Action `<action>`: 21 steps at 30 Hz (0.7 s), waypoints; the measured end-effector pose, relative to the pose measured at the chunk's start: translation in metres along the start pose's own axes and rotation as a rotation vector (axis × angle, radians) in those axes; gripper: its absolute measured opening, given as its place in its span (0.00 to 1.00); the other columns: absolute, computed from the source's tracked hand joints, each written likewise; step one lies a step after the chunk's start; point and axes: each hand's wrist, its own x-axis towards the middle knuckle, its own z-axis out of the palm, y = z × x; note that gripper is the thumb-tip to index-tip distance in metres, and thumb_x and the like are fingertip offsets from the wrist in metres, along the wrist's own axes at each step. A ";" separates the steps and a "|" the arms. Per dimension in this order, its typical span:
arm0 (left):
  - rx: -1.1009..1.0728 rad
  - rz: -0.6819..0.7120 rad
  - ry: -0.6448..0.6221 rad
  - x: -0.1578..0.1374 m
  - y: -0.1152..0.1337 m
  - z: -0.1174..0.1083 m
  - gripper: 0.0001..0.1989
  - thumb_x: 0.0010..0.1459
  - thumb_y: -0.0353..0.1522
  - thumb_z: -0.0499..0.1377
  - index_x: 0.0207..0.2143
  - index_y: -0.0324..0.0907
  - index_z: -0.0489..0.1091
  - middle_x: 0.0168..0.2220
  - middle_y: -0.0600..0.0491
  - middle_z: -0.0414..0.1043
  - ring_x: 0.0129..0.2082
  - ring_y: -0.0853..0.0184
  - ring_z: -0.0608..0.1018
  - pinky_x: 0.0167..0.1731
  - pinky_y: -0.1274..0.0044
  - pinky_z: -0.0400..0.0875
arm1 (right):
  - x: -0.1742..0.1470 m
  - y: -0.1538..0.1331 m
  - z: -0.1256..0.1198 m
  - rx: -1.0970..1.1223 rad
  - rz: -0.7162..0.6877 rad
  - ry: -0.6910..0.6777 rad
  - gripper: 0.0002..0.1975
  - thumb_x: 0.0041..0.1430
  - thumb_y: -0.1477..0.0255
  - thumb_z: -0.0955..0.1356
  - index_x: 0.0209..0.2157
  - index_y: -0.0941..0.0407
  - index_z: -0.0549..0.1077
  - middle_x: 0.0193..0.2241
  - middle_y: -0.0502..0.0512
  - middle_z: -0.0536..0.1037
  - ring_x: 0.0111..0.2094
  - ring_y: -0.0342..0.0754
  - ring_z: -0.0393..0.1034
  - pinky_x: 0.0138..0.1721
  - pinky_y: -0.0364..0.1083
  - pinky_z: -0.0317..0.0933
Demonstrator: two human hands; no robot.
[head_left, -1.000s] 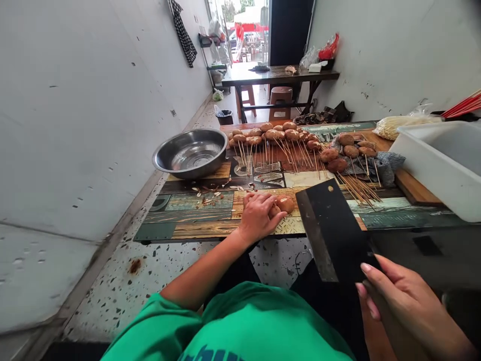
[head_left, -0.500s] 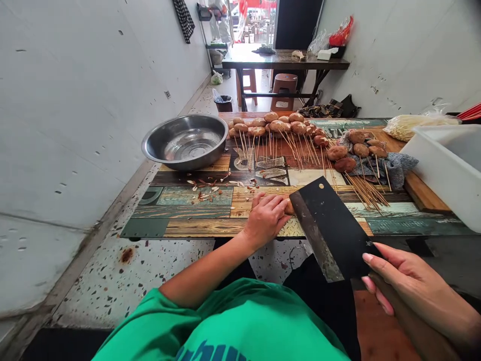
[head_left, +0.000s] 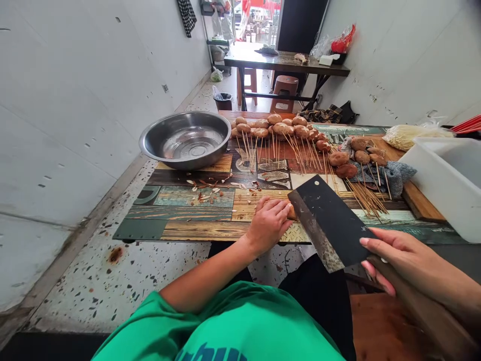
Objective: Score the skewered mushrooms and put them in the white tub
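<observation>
Left hand (head_left: 267,224) grips a brown mushroom (head_left: 292,212) on the bench (head_left: 203,230); right hand (head_left: 402,255) grips the cleaver (head_left: 330,220) alongside. Mushroom: probably light, soft, easily bruised; hold by cap sides.

We hold cleaver (head_left: 330,220): broad dark rectangular blade, scuffed grey edge strip, hole near far corner, tilted. Brown rounded piece (head_left: 292,213), mostly hidden, on tabletop (head_left: 203,229) beside blade's far corner; contact we cannot tell.
</observation>
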 end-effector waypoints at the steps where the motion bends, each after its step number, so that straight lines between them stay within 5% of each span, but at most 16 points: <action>1: 0.002 0.002 0.007 0.000 0.000 0.000 0.14 0.67 0.35 0.60 0.53 0.42 0.73 0.55 0.45 0.77 0.57 0.55 0.76 0.64 0.57 0.59 | 0.006 -0.001 -0.004 0.015 -0.006 -0.010 0.24 0.52 0.47 0.70 0.23 0.53 0.65 0.16 0.51 0.76 0.12 0.42 0.64 0.18 0.42 0.58; 7: -0.007 0.002 0.006 0.000 0.001 -0.001 0.15 0.67 0.35 0.60 0.54 0.41 0.72 0.54 0.44 0.77 0.56 0.55 0.75 0.63 0.58 0.61 | 0.003 -0.004 -0.021 -0.200 -0.106 0.027 0.21 0.60 0.49 0.64 0.25 0.52 0.65 0.18 0.53 0.78 0.13 0.45 0.66 0.17 0.44 0.60; 13: -0.001 0.001 -0.044 0.000 0.002 0.000 0.19 0.67 0.38 0.61 0.57 0.42 0.70 0.56 0.45 0.75 0.57 0.54 0.74 0.58 0.61 0.67 | -0.040 0.007 0.036 -1.247 -0.782 0.644 0.16 0.61 0.72 0.59 0.31 0.55 0.77 0.18 0.58 0.77 0.14 0.53 0.70 0.14 0.48 0.57; 17: 0.076 0.068 -0.019 -0.003 0.002 0.001 0.13 0.67 0.36 0.60 0.50 0.41 0.74 0.49 0.43 0.78 0.53 0.53 0.76 0.56 0.61 0.69 | -0.051 0.012 0.078 -1.613 -0.803 0.642 0.19 0.45 0.87 0.63 0.34 0.63 0.81 0.18 0.58 0.75 0.12 0.48 0.68 0.12 0.44 0.59; 21: 0.103 0.124 0.054 -0.006 -0.001 0.004 0.11 0.65 0.32 0.59 0.48 0.40 0.76 0.46 0.43 0.79 0.49 0.53 0.77 0.52 0.61 0.72 | -0.055 0.005 0.091 -1.613 -0.818 0.723 0.19 0.38 0.87 0.65 0.33 0.69 0.82 0.15 0.56 0.70 0.11 0.48 0.65 0.10 0.43 0.59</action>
